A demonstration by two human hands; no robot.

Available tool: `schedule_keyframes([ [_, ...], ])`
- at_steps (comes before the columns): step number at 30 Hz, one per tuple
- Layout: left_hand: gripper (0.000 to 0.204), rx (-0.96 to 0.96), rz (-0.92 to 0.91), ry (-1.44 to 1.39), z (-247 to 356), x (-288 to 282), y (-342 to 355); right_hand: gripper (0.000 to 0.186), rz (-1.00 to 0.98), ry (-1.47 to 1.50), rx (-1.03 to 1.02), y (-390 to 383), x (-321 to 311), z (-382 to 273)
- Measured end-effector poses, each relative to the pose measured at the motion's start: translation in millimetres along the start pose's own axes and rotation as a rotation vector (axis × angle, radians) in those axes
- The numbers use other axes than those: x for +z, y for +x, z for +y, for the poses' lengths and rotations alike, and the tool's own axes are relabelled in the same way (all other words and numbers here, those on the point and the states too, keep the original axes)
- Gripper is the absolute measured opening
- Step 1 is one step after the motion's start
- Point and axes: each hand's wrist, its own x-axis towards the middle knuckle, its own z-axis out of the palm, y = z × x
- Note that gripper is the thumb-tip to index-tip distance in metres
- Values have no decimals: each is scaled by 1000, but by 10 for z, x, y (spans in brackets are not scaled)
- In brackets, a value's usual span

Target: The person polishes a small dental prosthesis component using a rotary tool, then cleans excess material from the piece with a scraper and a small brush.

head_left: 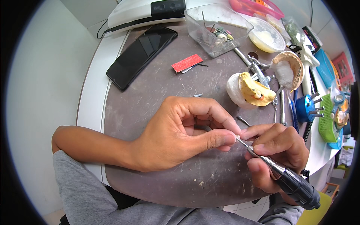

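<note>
My left hand (187, 138) pinches a tiny pale piece (237, 136) between thumb and index finger, near the middle of the work surface. My right hand (277, 153) grips a black and silver rotary handpiece (296, 187), whose slim tip meets that piece at my left fingertips. Just beyond the hands stands a yellow dental cast (255, 90) on a white plaster base, attached to a metal articulator (258, 69). A beige cast with white plaster (287, 71) is tilted back at its right. A thin dark tool (243, 120) lies behind my fingertips.
Around the worn grey work surface (142, 108) are a black phone (140, 56), a red-topped strip (186, 63), a clear box of burs (202, 37), a round tub (266, 35), a blue bur stand (305, 108), a green basket (325, 120) and a white machine (131, 15).
</note>
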Motion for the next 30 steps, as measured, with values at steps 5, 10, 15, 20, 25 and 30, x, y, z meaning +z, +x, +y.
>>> schedule_keyframes([
  [5,12,-51,-3,-2,45,13,-19,24,-29,-56,-87,53,1,34],
  [10,12,-70,4,-31,28,3,-17,23,-26,-87,-113,63,7,54],
  [15,12,-61,-4,-36,25,1,-7,23,-15,-91,-111,57,7,47],
  [20,12,-65,0,-15,36,1,-7,23,-19,-95,-98,55,4,36],
  [25,11,-50,-3,-19,34,6,-6,23,-22,-107,-85,54,-3,11],
  [30,11,-44,-1,-11,7,-6,-8,23,-17,-111,-95,45,13,41],
])
